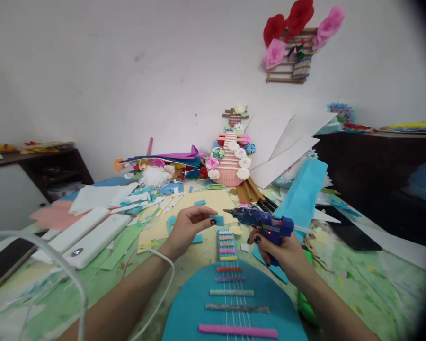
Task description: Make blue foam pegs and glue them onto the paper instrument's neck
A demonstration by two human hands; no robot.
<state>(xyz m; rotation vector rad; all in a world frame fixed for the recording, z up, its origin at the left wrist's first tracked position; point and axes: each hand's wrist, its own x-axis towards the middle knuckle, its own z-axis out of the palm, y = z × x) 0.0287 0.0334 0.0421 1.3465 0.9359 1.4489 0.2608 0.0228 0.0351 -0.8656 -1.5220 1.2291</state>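
Between the thumb and fingers of my left hand (190, 226) is a small blue foam piece (218, 220). My right hand (282, 253) grips a blue glue gun (262, 220) by its handle, a small red light glowing on its side. The gun's nozzle points left, just beside the blue piece; whether they touch I cannot tell. Below both hands lies a blue paper pipa (191, 298) with white strings and several coloured bars across its neck and body.
A finished pink pipa with paper flowers (230, 163) leans against the wall. White power banks (97, 241) and a white cable (163, 258) lie at left. A black phone (351, 229) and blue crepe paper (303, 194) are at right. Paper scraps cover much of the table.
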